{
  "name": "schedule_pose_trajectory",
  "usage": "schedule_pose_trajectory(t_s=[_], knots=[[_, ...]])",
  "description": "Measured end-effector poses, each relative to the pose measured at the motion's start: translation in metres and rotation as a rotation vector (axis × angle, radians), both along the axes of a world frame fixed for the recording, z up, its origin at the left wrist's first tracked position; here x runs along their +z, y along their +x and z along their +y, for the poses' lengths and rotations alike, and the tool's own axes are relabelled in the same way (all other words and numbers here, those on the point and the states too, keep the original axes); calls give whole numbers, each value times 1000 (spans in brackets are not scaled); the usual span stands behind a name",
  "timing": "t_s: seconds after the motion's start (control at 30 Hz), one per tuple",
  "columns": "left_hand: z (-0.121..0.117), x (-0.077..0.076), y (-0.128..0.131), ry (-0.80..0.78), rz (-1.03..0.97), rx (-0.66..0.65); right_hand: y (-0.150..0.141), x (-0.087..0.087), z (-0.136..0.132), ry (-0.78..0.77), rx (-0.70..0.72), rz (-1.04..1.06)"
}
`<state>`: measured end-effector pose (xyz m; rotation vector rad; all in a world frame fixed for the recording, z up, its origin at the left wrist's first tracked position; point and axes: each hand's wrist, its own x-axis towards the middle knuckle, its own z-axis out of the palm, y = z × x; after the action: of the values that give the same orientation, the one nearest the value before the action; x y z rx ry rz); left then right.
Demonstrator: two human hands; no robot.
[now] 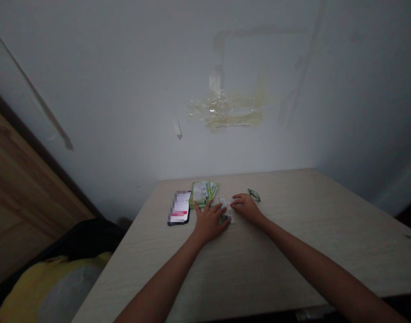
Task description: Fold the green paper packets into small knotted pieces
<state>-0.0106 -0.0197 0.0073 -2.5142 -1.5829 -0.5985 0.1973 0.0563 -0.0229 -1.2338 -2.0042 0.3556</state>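
A small printed card (226, 205), pale with green and orange print, lies on the table between my hands. My left hand (209, 220) is spread over its left side, fingers apart and palm down, with some fingertips resting on it. From the other side, my right hand (246, 208) has its fingers drawn together at the card's right edge, seemingly gripping it; the exact contact is too small to make out. Just beyond my left fingertips is a stack of green-and-white printed cards or packets (201, 194). A small green-and-black piece (254, 194) sits behind my right hand.
A phone (179, 208) with a lit screen lies left of the stack. The light wood table (303, 215) meets a white wall (131, 89) with old tape (232, 110). Yellow and grey fabric (57, 287) and a wooden panel (20, 197) are at the left.
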Motion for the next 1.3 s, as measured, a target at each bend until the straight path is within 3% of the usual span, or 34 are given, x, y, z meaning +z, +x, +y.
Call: schedule_pose_trajectory(t_s=[0.8, 1.17, 1.3], knots=[[-2, 5, 0, -19, 4, 2, -12, 4, 33, -73, -134, -43], [-3, 3, 1, 9, -19, 1, -15, 1, 27, -43, -177, -100], [-2, 1, 1, -2, -25, -4, -9, 0, 25, -57, -114, -147]])
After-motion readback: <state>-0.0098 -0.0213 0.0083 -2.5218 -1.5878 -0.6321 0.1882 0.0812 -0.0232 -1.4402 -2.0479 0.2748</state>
